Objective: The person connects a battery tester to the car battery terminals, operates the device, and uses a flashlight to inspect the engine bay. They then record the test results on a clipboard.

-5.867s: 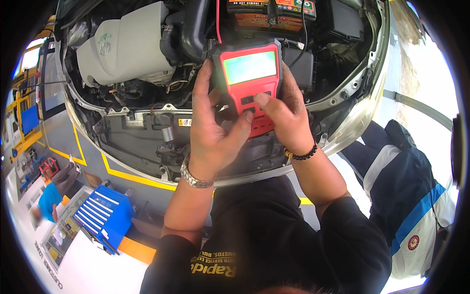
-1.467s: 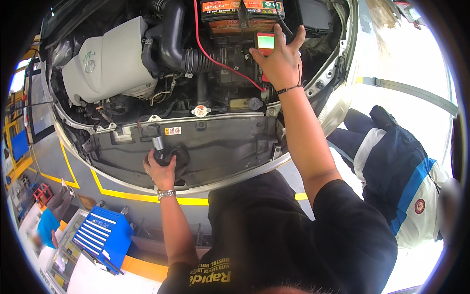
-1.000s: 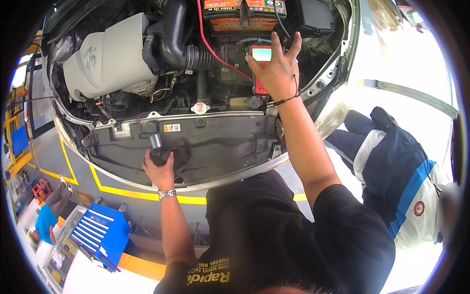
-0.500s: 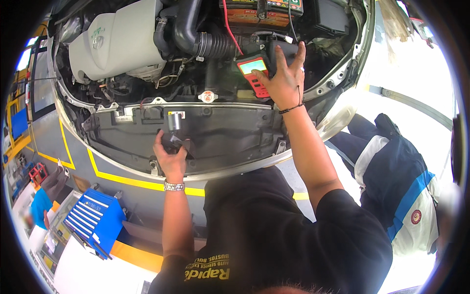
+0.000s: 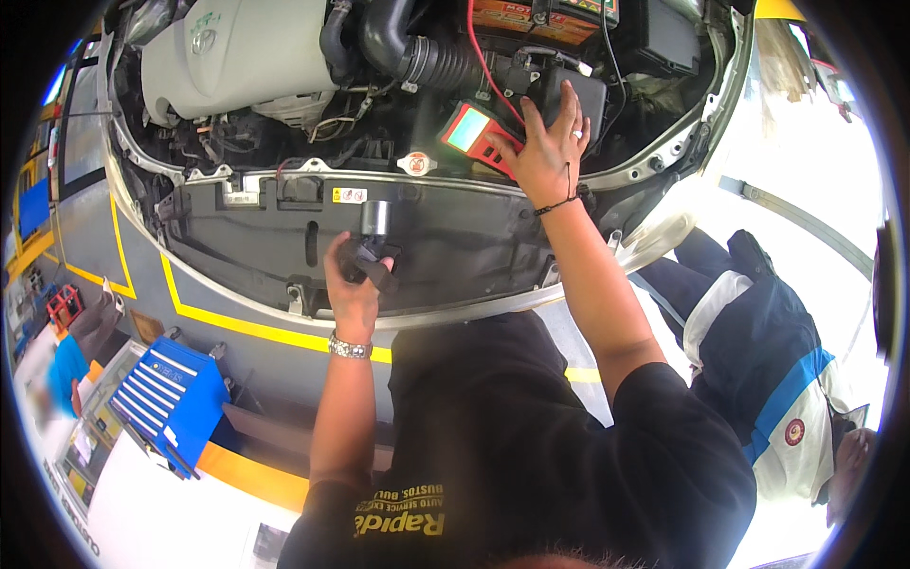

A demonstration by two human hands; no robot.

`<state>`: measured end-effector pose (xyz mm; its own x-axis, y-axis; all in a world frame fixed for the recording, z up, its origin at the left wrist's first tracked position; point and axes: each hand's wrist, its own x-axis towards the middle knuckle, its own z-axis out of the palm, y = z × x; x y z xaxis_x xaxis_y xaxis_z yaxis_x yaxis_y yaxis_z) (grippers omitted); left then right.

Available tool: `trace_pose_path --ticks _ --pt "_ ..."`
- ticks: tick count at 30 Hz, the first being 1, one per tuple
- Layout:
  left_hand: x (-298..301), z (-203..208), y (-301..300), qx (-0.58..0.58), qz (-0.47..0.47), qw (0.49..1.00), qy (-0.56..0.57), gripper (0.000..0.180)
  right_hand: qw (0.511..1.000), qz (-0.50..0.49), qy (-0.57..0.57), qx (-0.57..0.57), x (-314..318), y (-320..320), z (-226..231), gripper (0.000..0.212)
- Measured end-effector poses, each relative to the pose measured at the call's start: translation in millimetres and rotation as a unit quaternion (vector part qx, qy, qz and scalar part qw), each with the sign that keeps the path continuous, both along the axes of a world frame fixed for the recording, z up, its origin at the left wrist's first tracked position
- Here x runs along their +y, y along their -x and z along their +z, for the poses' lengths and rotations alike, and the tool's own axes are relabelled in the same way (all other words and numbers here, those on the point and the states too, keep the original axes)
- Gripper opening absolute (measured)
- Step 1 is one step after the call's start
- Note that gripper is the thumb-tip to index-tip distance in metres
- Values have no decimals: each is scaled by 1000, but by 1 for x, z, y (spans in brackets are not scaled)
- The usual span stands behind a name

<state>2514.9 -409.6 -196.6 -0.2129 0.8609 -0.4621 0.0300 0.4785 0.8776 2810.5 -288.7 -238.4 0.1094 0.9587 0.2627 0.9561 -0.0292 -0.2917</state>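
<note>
My left hand [image 5: 354, 284] is wrapped around a black handheld tool [image 5: 365, 254] with a short silver cylinder at its top end. It is held above the dark panel [image 5: 455, 228] at the front of the engine bay; its exact kind is not clear. My right hand [image 5: 553, 156] has its fingers spread near a black box. Its thumb touches a red battery tester [image 5: 469, 133] with a lit screen, whose lower end is hidden by the hand. A red cable [image 5: 479, 47] and a black cable [image 5: 611, 62] run by the car battery [image 5: 540, 19].
The grey engine cover [image 5: 232, 62] and a ribbed black air hose [image 5: 441, 64] fill the far left. A radiator cap [image 5: 417, 164] sits mid-front. At right is a person in a dark, blue and white jacket [image 5: 777, 351]. A blue tool cabinet [image 5: 171, 398] stands lower left.
The tester has turned, its screen end swinging left, with my right hand lower against it. My left hand has moved right with the black tool. The view has shifted slightly.
</note>
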Motion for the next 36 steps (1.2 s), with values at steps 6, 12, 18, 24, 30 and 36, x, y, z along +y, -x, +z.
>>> trace_pose_path --ticks 6,12,18,24,30,36 --pt "-4 14 -1 -142 31 989 -8 85 999 25 36 -11 -7 1 -1 61" --pt "-3 21 -8 120 -105 959 -235 97 998 61 25 -10 -21 7 -2 51" --pt "10 48 -8 248 -165 889 -348 101 983 153 -6 99 -44 21 21 45" --pt "14 56 -12 238 -182 894 -333 100 954 202 10 222 -80 24 33 44" --pt "-3 49 -19 12 -170 983 72 82 937 271 65 209 -120 43 52 69" --pt "-22 37 -53 -140 -42 972 182 60 922 325 149 149 -122 38 48 78"
